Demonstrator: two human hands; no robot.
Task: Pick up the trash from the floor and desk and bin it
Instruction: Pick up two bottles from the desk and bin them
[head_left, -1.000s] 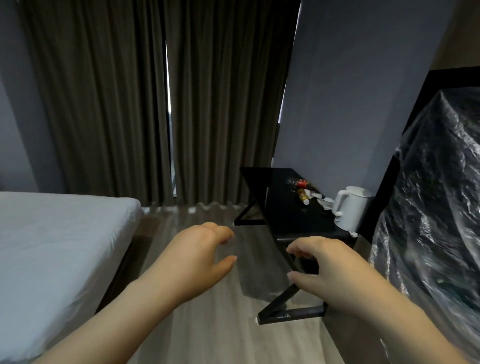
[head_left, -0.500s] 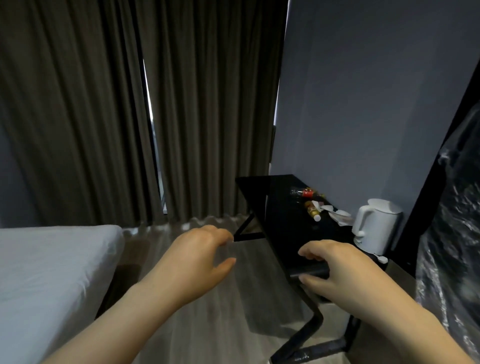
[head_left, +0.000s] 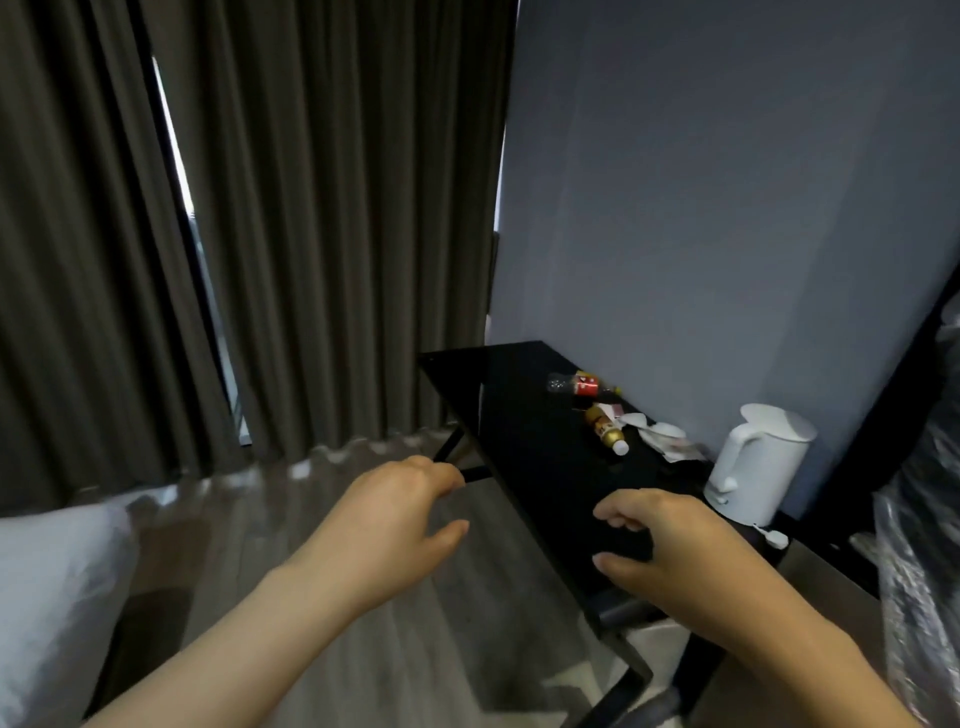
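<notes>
On the black desk against the wall lies trash: a clear bottle with a red label, a small amber bottle with a white cap and crumpled white paper scraps. My left hand hovers over the floor left of the desk, fingers loosely curled, holding nothing. My right hand hovers above the desk's near end, fingers loosely curled and empty. Both hands are well short of the trash.
A white electric kettle stands on the desk near the wall, right of the trash. Dark curtains hang behind. A white bed is at the left, plastic-wrapped furniture at the right. Wooden floor lies between.
The view has come closer to the desk and turned right, so the trash looks larger. Both hands keep their loosely curled pose; the right one now hangs over the desk's near end.
</notes>
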